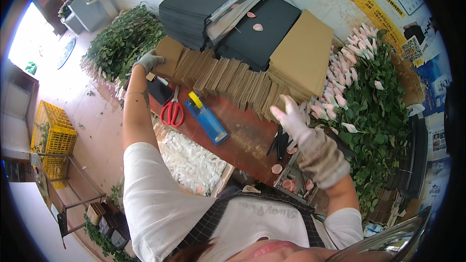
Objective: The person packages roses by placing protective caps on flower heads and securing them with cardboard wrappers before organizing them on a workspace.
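My left hand [149, 62], in a grey glove, reaches to the far left end of a long row of brown cardboard pieces [233, 80] and grips a cardboard piece [169, 56] there. My right hand [291, 120], in a pale, stained glove with its fingers apart, is raised by the row's right end and holds nothing. Between the hands, on the red tabletop [251, 149], lie red-handled scissors [172, 112], a blue tape dispenser [207, 120] with a yellow part and a black phone [159, 91]. Black strips [280, 142] lie beside my right hand.
Dark sheets [196, 11] and large brown cardboard sheets [304, 54] are stacked behind the row. Pink roses [342, 80] with leafy stems stand at right; another leafy heap [123, 40] lies at left. A basket of small white pieces [189, 160] is near my body. Yellow crates [54, 134] stand at left.
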A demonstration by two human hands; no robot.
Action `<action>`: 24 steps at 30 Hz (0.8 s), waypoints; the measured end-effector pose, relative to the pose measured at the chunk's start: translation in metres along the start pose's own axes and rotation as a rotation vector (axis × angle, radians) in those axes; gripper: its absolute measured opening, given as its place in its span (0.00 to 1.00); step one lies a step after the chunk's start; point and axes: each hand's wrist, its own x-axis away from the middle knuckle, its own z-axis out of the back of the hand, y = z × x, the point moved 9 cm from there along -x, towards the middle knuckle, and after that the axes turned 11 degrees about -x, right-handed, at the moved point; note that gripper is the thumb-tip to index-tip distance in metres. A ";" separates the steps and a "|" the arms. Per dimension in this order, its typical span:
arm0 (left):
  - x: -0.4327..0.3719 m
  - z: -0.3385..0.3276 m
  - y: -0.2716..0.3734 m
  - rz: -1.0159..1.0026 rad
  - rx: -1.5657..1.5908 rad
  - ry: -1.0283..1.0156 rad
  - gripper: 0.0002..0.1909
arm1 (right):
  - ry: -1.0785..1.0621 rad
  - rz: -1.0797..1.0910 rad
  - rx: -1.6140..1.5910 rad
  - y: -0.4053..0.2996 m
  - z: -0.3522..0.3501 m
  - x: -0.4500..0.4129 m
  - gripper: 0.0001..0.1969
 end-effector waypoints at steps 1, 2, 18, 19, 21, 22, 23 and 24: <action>-0.006 0.006 -0.005 0.045 -0.220 0.067 0.36 | -0.006 0.093 0.032 -0.017 0.007 0.017 0.36; -0.011 0.012 -0.007 0.090 -0.442 0.131 0.37 | 0.009 0.154 0.031 -0.033 0.017 0.039 0.35; 0.111 0.074 0.048 -0.470 -0.195 1.136 0.29 | -0.084 0.205 -0.641 -0.026 0.080 0.259 0.24; 0.140 0.065 0.052 -0.563 -0.131 1.175 0.27 | -0.213 0.211 -0.648 -0.021 0.073 0.268 0.24; 0.200 0.031 0.059 -0.695 0.026 1.160 0.24 | -0.363 0.189 -0.562 -0.011 0.062 0.286 0.20; 0.233 -0.009 0.067 -0.727 0.117 1.095 0.23 | -0.377 0.233 -0.555 0.004 0.057 0.299 0.23; 0.260 -0.048 0.060 -0.745 0.216 1.024 0.22 | -0.375 0.188 -0.521 0.015 0.052 0.310 0.22; 0.290 -0.077 0.049 -0.755 0.167 0.945 0.21 | -0.370 0.164 -0.588 0.026 0.049 0.325 0.21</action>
